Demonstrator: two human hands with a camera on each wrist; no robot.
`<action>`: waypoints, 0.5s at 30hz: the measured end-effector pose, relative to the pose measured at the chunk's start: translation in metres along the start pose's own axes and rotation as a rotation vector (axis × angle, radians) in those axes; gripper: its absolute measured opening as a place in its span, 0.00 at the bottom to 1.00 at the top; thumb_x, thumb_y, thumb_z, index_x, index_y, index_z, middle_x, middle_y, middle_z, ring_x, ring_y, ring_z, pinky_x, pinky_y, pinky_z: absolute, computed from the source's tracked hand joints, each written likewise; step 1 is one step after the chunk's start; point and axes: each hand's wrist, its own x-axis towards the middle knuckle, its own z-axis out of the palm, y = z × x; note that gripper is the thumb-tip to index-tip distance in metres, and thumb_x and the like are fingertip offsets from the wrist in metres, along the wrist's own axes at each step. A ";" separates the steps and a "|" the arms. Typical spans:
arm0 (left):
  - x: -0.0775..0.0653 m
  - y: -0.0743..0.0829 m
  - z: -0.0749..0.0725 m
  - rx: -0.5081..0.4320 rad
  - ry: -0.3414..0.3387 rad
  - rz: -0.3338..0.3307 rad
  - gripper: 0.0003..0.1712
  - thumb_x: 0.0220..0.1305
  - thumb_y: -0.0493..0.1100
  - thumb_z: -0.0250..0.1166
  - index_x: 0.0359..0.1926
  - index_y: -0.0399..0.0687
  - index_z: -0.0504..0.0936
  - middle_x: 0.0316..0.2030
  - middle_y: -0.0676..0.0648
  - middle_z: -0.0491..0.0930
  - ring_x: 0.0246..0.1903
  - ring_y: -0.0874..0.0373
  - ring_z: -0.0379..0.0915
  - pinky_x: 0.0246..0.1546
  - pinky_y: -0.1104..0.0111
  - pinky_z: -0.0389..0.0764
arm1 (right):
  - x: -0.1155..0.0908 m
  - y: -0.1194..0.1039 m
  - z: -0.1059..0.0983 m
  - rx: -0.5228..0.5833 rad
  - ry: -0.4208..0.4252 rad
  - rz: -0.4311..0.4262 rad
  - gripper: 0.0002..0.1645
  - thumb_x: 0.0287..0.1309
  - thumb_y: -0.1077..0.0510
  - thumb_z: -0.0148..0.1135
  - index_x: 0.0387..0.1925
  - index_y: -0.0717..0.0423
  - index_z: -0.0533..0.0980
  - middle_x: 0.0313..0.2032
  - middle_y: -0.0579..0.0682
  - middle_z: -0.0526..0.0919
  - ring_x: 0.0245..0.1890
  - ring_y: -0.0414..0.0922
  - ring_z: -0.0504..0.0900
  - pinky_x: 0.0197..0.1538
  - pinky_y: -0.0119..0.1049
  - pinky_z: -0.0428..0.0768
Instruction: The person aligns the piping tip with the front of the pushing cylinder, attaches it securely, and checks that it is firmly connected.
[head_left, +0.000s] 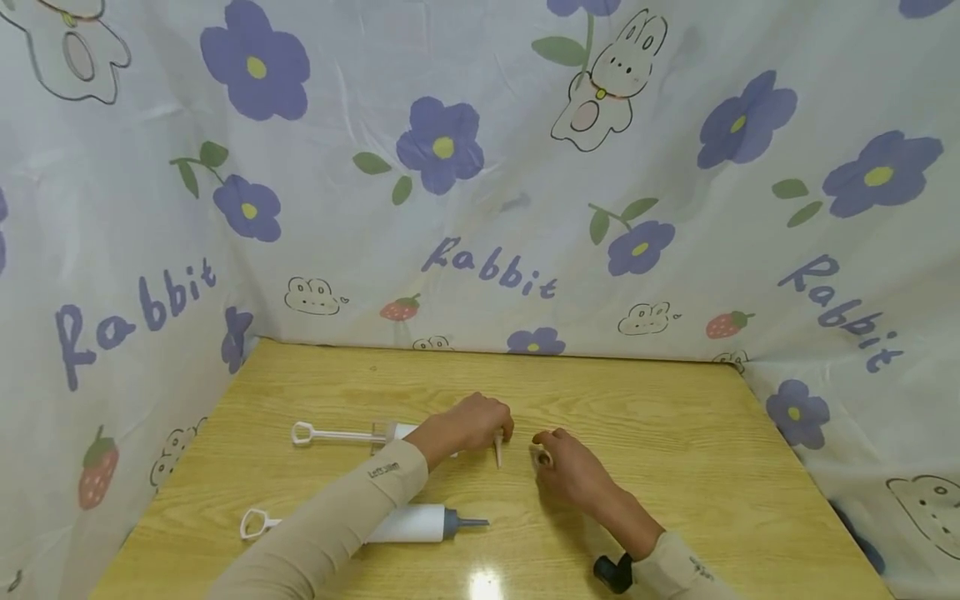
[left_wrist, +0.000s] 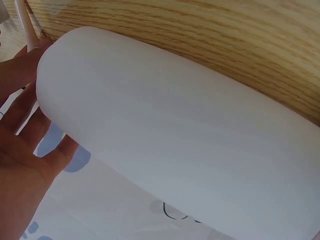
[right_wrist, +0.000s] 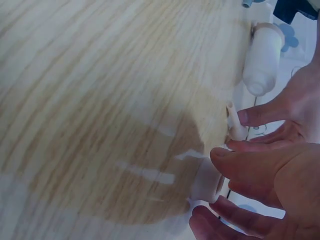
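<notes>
Left hand point(head_left: 474, 422): its grip pinches the nozzle point(head_left: 498, 452) between thumb and fingers; the narrow end hangs toward 6 o'clock, clear of the right hand.
Right hand point(head_left: 579, 477): at about 4 o'clock from the left; its grip pinches the collar point(right_wrist: 206, 181) by the sides.
Nozzle and collar: near each other, apart, the collar at about 3 o'clock from the nozzle.
Far tube point(head_left: 405, 431): lies on the tabletop point(head_left: 667, 433), just beside the left hand at 8 to 9 o'clock, handle point(head_left: 302, 433) at its 9 o'clock end; its 3 o'clock end is partly hidden by the hand.
Near tube point(head_left: 420, 523): at 7 o'clock from the left hand, grey tip point(head_left: 471, 522) toward 3.
Slip risk: nozzle and collar are small and held by little of their surface; a loose pinch or a sideways push could likely tip either askew or drop it.
Roll risk: both tubes look round and lie on their sides; the left sleeve point(head_left: 330, 517) crosses above the near one, so a low sweep of that forearm might nudge it.
Knock risk: the left wrist sits so close to the far tube that turning it could shift the tube.
</notes>
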 end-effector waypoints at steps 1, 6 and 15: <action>0.000 0.000 0.000 0.007 -0.002 0.003 0.08 0.68 0.42 0.70 0.42 0.62 0.92 0.50 0.58 0.88 0.48 0.57 0.85 0.56 0.58 0.84 | 0.000 0.000 0.001 -0.001 -0.002 0.000 0.19 0.58 0.70 0.68 0.52 0.64 0.80 0.42 0.57 0.82 0.35 0.46 0.80 0.35 0.41 0.79; 0.000 0.001 -0.001 0.027 -0.001 0.016 0.07 0.69 0.43 0.70 0.41 0.63 0.92 0.49 0.58 0.88 0.46 0.58 0.85 0.52 0.62 0.85 | 0.000 0.001 0.003 -0.006 -0.007 -0.002 0.15 0.59 0.69 0.69 0.49 0.65 0.82 0.40 0.57 0.83 0.37 0.50 0.83 0.38 0.45 0.83; -0.003 0.001 -0.002 0.014 0.006 -0.004 0.08 0.67 0.41 0.71 0.41 0.63 0.92 0.47 0.58 0.88 0.47 0.57 0.85 0.57 0.56 0.82 | -0.003 0.002 -0.003 0.015 -0.021 0.004 0.15 0.59 0.67 0.72 0.48 0.65 0.82 0.40 0.57 0.83 0.38 0.51 0.84 0.41 0.49 0.85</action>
